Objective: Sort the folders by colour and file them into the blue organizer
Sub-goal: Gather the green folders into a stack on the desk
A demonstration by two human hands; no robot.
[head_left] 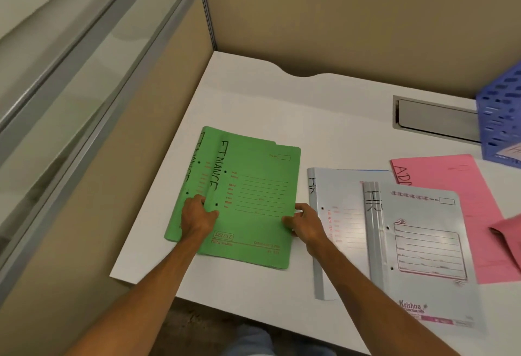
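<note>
Two green folders marked FINANCE lie overlapped on the white desk, the top green folder [253, 200] shifted right over the lower green folder [194, 175]. My left hand [197, 217] grips the top folder's spine edge. My right hand [304, 221] grips its right edge. To the right lie two grey folders marked HR, one grey folder [423, 245] on top of the other grey folder [338, 203]. Further right is a pink folder [462, 195], with another pink folder [507, 231] at the frame edge. The blue organizer [499, 118] stands at the far right, cut off.
The white desk [282, 107] sits in a corner of beige partition walls. A grey cable hatch [434, 118] is set into the desk beside the organizer. The desk's front edge runs just below the folders.
</note>
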